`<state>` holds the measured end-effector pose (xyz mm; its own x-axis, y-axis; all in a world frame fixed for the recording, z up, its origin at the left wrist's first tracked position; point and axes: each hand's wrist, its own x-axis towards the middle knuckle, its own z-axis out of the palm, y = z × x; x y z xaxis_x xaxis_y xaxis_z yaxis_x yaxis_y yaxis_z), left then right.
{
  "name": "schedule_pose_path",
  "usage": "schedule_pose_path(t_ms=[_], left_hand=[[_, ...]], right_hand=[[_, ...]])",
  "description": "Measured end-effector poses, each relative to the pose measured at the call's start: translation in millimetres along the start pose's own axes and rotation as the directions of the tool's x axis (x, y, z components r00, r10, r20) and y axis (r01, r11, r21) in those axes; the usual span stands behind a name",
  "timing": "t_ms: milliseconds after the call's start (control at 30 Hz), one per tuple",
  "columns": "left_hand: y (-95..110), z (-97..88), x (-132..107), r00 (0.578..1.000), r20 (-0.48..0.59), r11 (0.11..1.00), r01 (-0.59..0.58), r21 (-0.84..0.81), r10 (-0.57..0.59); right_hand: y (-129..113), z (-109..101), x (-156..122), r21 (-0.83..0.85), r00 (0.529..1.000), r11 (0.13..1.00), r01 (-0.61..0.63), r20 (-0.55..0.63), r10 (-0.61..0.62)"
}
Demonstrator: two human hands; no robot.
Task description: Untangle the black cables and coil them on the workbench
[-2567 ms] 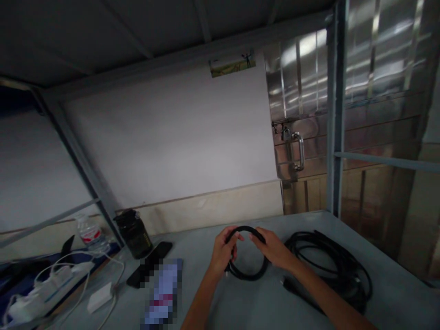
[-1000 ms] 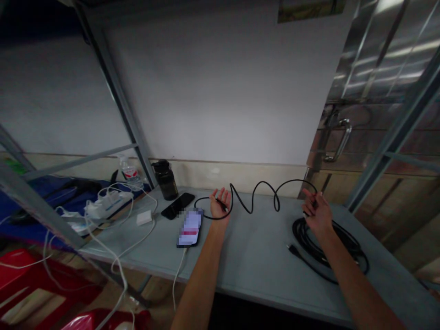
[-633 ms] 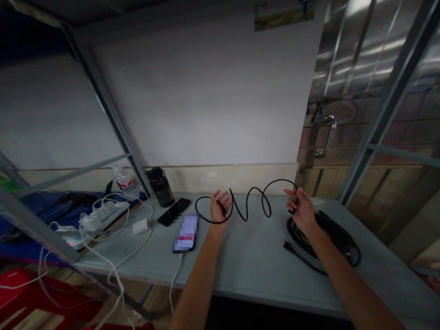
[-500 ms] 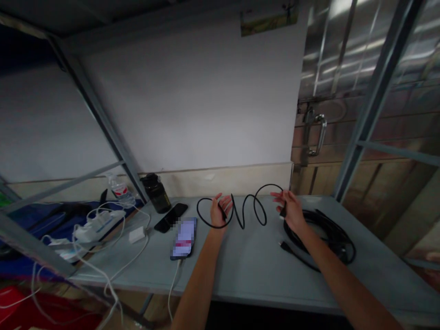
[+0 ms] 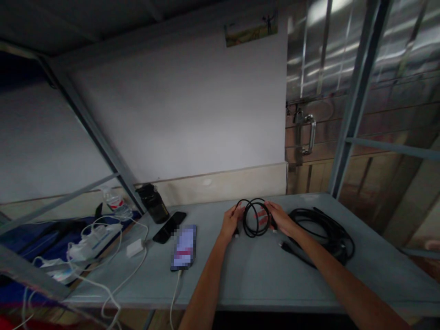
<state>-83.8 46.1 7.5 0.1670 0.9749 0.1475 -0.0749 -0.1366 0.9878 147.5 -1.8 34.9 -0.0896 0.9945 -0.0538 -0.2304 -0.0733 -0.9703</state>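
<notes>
A thin black cable (image 5: 244,224) hangs in overlapping round loops between my two hands, above the grey tabletop (image 5: 254,275). My left hand (image 5: 231,221) is closed on one end of it, and a dark plug pokes out below the fingers. On the other side, my right hand (image 5: 277,217) grips the opposite end, its connector pointing down. Some right fingers reach behind the loops. Close to my right forearm lies a thicker coiled black cable (image 5: 338,229) with an HDMI-like plug (image 5: 284,246) at its loose end.
Left of my arms are a lit phone (image 5: 184,247) on a white charging cable, a dark phone (image 5: 169,227), a dark bottle (image 5: 153,204) and a white adapter (image 5: 135,248). Farther left sits a white power strip (image 5: 96,240) with tangled cords. Metal posts (image 5: 357,101) frame the table.
My hands have come closer together, the left moving right and the right moving left. The stretched, wavy cable has gathered into compact round loops. The view has shifted slightly.
</notes>
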Motion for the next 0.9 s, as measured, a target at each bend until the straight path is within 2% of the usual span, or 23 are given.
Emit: schedule_pose_path(t_ms=[100,300,500,667,800,900], left_hand=[[0,1.4,-1,0.999,0.032,1.000,-0.031,-0.006,0.031],[3,2.1,-3,0.996,0.027,0.992,-0.090,0.087,0.088],[12,5.1,-5,0.984,0.076,0.970,-0.170,0.174,0.159],[18,8.5,-7,0.983,0.079,0.951,-0.182,0.251,0.167],[19,10.4,-11,0.973,0.100,0.905,-0.228,0.358,0.206],[19,10.4,-11,0.967,0.109,0.882,-0.255,0.397,0.230]], right_hand=[[-3,4,-4,-0.028,1.000,1.000,-0.011,0.020,0.011],[-9,11,-11,-0.105,0.997,0.994,-0.014,0.074,0.022],[-9,14,-14,-0.263,0.992,0.958,0.109,0.089,-0.089],[-8,13,-13,-0.263,0.995,0.960,0.100,0.047,-0.091],[-5,10,-11,-0.215,0.993,0.973,0.080,0.105,-0.058],[-3,9,-9,-0.258,0.987,0.958,0.126,0.127,-0.095]])
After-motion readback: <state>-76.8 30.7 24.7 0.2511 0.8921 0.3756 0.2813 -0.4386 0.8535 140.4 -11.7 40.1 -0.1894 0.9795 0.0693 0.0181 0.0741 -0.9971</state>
